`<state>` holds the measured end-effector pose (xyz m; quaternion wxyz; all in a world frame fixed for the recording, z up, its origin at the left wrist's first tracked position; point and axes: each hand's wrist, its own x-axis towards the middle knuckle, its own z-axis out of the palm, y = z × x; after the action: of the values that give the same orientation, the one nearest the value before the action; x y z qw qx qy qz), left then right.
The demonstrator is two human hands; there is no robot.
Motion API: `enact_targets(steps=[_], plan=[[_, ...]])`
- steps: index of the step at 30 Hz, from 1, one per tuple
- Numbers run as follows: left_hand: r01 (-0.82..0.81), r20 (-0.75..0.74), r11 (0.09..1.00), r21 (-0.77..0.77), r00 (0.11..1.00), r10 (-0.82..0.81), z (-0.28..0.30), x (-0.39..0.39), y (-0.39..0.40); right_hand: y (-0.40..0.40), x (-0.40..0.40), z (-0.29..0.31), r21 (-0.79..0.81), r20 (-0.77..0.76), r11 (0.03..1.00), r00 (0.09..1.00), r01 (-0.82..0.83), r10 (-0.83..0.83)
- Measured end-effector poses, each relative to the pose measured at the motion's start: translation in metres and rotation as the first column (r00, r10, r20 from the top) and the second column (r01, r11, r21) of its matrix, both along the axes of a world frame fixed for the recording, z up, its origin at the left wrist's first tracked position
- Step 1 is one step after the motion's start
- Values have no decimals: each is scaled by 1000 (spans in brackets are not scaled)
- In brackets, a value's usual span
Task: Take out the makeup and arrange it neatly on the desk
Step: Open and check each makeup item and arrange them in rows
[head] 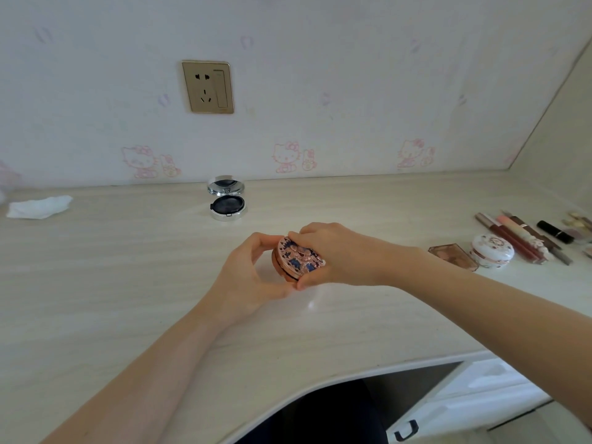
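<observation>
A round rose-gold compact (pixel 296 256) with a blue patterned lid is held tilted just above the middle of the pale desk (pixel 128 267). My left hand (pixel 248 277) cups its left and lower side with curled fingers. My right hand (pixel 339 254) grips its lid from the right, thumb under the edge. A silver cushion compact (pixel 227 203) stands open near the wall behind. At the right lie a white flowered jar (pixel 491 251), a clear brown palette (pixel 453 257), several lip gloss tubes (pixel 512 237) and a black lipstick (pixel 554 231).
A crumpled white tissue (pixel 40 206) lies at the far left by the wall. A gold wall socket (pixel 208 87) sits above the desk. The desk's curved front edge runs across the bottom, with a white drawer unit (pixel 464 405) below right.
</observation>
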<state>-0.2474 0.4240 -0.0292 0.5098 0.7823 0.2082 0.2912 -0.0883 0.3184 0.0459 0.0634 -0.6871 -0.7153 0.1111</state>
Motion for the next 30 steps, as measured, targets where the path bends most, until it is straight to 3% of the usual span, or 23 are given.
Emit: enact_targets(steps=[8, 19, 30], plan=[[-73, -123, 965, 251, 987, 107, 0, -7, -7, 1, 6, 3, -28, -67, 999, 998, -23, 21], [-43, -199, 926, 375, 972, 126, -9, -10, 0, 11, 21, 12, -75, -354, 996, 932, 49, -73], [-125, -231, 930, 346, 949, 214, -12, -9, -8, 29, 19, -4, -46, -271, 982, 944, 182, -188]])
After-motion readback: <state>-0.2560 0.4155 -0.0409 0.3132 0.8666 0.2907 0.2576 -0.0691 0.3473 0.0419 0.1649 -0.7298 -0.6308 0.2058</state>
